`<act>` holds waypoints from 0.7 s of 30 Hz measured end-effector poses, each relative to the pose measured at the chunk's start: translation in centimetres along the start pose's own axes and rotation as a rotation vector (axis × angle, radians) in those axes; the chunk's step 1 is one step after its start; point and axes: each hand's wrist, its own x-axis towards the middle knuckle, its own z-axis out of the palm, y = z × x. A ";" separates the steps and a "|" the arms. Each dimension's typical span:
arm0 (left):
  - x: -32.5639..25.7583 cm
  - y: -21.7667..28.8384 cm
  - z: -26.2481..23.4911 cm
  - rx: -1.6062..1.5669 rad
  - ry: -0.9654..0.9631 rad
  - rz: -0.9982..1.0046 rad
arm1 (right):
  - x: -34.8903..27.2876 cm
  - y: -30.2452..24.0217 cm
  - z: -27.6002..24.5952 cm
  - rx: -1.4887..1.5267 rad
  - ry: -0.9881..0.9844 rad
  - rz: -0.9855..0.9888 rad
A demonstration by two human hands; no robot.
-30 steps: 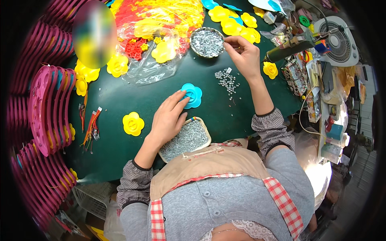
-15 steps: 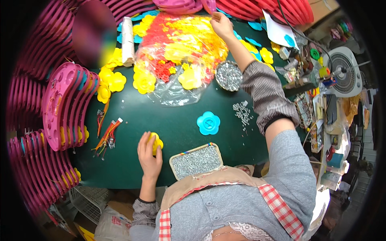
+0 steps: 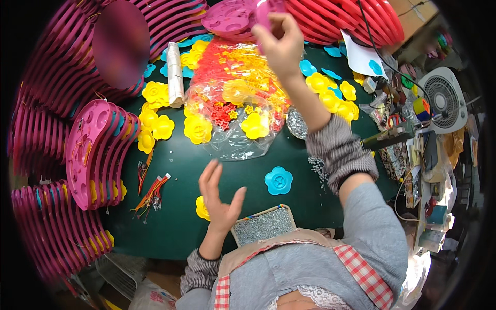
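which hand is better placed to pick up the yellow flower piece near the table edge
Left. The left hand hovers open right beside the yellow flower piece, while the right hand is stretched far across the table at a pink tray.

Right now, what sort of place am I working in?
Likely a small toy-assembly workbench: stacks of magenta plastic trays, a bag of red and yellow plastic parts, loose yellow flower pieces on a green table.

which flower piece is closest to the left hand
The yellow flower piece right beside the left hand, partly hidden by it; the blue one lies farther off.
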 end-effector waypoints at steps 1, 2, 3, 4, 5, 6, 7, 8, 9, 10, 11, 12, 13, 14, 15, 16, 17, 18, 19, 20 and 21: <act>1.4 0.6 0.9 -0.160 0.008 0.000 | -3.7 -5.3 0.5 0.223 -0.078 0.105; 3.0 1.2 2.5 -0.462 0.056 -0.055 | -7.2 -6.5 -0.3 -0.023 -0.118 -0.150; 4.4 1.9 3.9 -0.762 0.108 -0.116 | -10.2 -7.9 -1.2 -0.066 -0.274 -0.302; 4.8 2.2 4.6 -1.049 0.169 -0.190 | -12.8 -9.2 -1.8 -0.097 -0.437 -0.443; 3.8 0.1 4.0 -1.034 0.115 -0.324 | -14.8 -11.1 -2.8 -0.071 -0.570 -0.346; 4.4 2.0 4.0 -1.072 0.218 -0.278 | -15.9 -12.4 -3.9 -0.035 -0.708 -0.243; 4.0 1.0 3.5 -1.001 0.251 -0.266 | -14.6 -12.9 -5.2 -0.055 -0.712 -0.331; 3.4 -0.1 2.4 -0.933 0.281 -0.263 | -13.2 -13.6 -7.1 -0.152 -0.635 -0.358; 3.8 -0.2 0.6 -0.967 0.248 -0.332 | -12.9 -12.2 -9.9 -0.305 -0.519 -0.391; 3.7 -1.2 -1.2 -1.001 0.255 -0.445 | -13.0 -12.2 -12.4 -0.313 -0.362 -0.088; 2.1 -4.9 -4.1 -1.031 0.162 -0.536 | -11.9 -11.2 -14.5 -0.530 -0.315 -0.139; 3.6 -1.4 -4.2 -1.107 0.223 -0.542 | -12.0 -9.9 -16.1 -0.557 -0.316 -0.003; 3.2 -2.0 -5.1 -1.129 0.184 -0.546 | -12.6 -8.1 -17.1 -0.450 -0.333 0.246; 2.9 -3.2 -6.4 -1.158 0.139 -0.547 | -13.1 -7.5 -17.8 -0.163 -0.365 0.524; 2.3 -3.7 -7.1 -1.260 0.135 -0.560 | -13.3 -8.1 -17.8 0.015 -0.465 0.758; 1.8 -3.9 -7.6 -1.362 0.130 -0.572 | -13.6 -8.9 -17.9 0.200 -0.557 0.989; 1.4 -4.3 -8.2 -1.466 0.124 -0.581 | -14.5 -9.2 -18.1 0.238 -0.575 1.035; 0.8 -4.8 -8.9 -1.330 0.096 -0.584 | -15.4 -9.5 -18.5 0.271 -0.585 1.074; -0.2 -5.1 -10.1 -1.189 0.072 -0.589 | -16.2 -9.5 -18.7 0.308 -0.597 1.118; -1.2 -5.4 -10.8 -1.048 0.045 -0.591 | -17.2 -9.2 -19.1 0.336 -0.595 1.094; -0.9 -4.1 -11.1 -0.891 0.030 -0.643 | -18.0 -8.9 -19.0 0.367 -0.600 1.066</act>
